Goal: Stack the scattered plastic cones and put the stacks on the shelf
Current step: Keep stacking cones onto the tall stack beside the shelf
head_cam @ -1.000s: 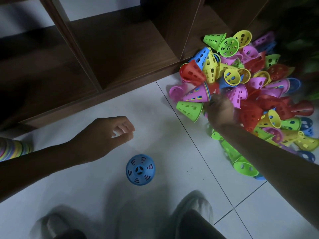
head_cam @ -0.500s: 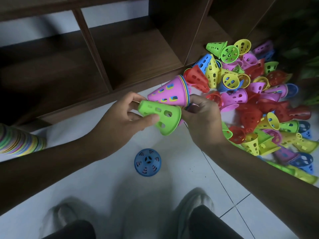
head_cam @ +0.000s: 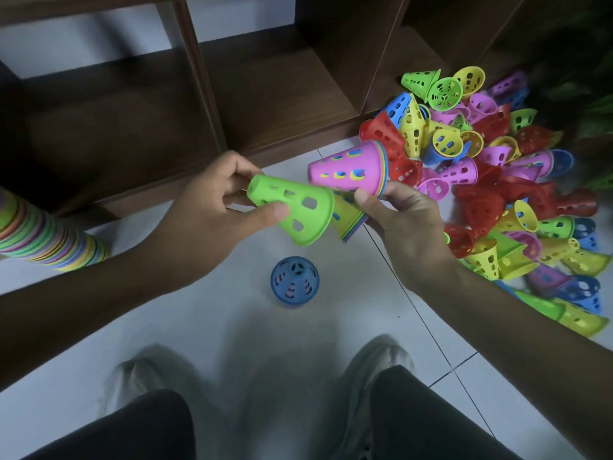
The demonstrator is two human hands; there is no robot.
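1. Cones already nested into a long striped stack [head_cam: 49,240] lie on the floor at the far left, beside the lowest board of the shelf [head_cam: 272,104], whose compartments look unfilled from here.
2. The left hand [head_cam: 212,207] pinches a single green cone [head_cam: 295,210] near its narrow tip, thumb on the near side and fingers behind, wide mouth turned towards the right.
3. Below the hands, a blue-topped stack [head_cam: 294,282] stands upright on the white tiles.
4. The right hand [head_cam: 401,220] grips a short nested stack topped by a pink cone [head_cam: 348,167] at its wide rims; a yellow cone [head_cam: 345,212] pokes out just beside the green one's mouth.
5. The loose pile of cones [head_cam: 497,180] fills the floor on the right, so the stacking step seems barely half done.
6. The next move probably calls for lining the green cone's mouth over a narrow tip and sliding it down squarely.
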